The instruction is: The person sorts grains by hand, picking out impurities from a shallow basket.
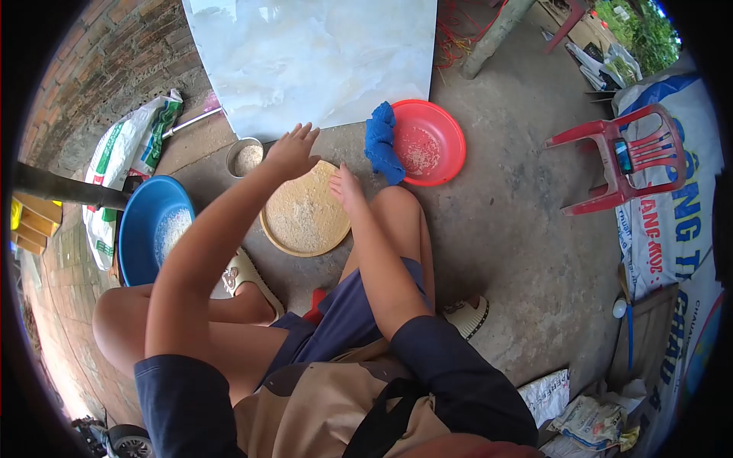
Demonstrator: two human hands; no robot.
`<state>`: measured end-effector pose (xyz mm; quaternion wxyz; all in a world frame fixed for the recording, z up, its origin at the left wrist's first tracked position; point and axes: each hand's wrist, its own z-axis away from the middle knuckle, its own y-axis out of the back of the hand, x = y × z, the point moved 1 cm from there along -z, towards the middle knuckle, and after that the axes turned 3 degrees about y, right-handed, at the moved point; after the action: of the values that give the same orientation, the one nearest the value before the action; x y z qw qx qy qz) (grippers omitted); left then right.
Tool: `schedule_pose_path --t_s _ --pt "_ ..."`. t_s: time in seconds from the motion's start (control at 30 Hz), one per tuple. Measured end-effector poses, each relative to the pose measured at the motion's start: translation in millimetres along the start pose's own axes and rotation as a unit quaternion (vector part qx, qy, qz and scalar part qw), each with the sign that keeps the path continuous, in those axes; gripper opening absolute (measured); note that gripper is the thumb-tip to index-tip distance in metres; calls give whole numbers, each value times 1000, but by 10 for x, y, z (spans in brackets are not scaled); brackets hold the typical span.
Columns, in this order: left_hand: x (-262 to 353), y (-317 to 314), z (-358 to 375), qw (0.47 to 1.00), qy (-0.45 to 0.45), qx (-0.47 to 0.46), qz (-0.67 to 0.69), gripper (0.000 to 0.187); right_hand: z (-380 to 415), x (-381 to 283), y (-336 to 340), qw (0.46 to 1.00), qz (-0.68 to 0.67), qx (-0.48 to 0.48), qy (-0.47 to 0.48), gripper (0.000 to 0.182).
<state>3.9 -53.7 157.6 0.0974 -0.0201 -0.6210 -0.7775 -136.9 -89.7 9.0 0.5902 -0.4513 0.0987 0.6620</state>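
Note:
A round tan tray lies on the floor in front of me, spread with pale grain. My left hand is raised over the tray's far left side, fingers stretched out and holding nothing. At the tray's right side, my right hand has its fingers extended toward the middle, thumb up, with nothing showing in it. Just beyond my left hand stands a small metal bowl with pale grain inside.
A blue basin with white grain stands to the left. A red basin holds some grain, with a blue cloth over its left rim. Behind is a marbled white panel. A red plastic chair lies tipped at right.

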Motion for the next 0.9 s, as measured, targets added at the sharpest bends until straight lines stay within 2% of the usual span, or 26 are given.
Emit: schedule_pose_path --t_s 0.1,0.17,0.23,0.27,0.33,0.37,0.43,0.47,0.6,0.7,0.8,0.87,0.9 --pt "-54 -1111 -13 986 114 50 107 65 -34 49 27 999 -34 31 4 68" --pt "104 -1513 249 986 150 2 72 66 -11 30 13 999 -14 31 0 64" --pt "162 -1919 454 983 164 39 71 67 8 7 -35 999 -7 33 -1 63" --pt "194 -1979 547 983 162 36 75 67 33 13 -57 999 -3 35 -9 63" --pt "249 -2017 658 980 106 158 62 62 -39 112 -52 998 16 50 -22 62" --pt "253 -2042 662 979 106 157 67 62 -72 155 -49 998 20 54 -24 62" --pt "263 -1983 661 960 93 222 144 53 -136 221 -54 995 61 59 -55 61" --pt "285 -1953 655 948 88 272 138 41 -174 245 -56 995 53 62 -60 60" --pt "161 -2031 594 947 92 254 173 31 -147 233 -96 997 33 52 -40 61" --pt "65 -2106 539 933 67 278 217 20 -128 233 -117 998 13 48 -37 59" --pt "2 -2108 481 910 107 301 264 13 -84 257 -218 997 19 55 -41 51" --pt "-32 -2077 423 872 206 293 332 11 -63 262 -278 998 18 26 -58 51" --pt "-79 -2073 379 871 208 294 334 11 -42 255 -299 998 21 26 -58 51"
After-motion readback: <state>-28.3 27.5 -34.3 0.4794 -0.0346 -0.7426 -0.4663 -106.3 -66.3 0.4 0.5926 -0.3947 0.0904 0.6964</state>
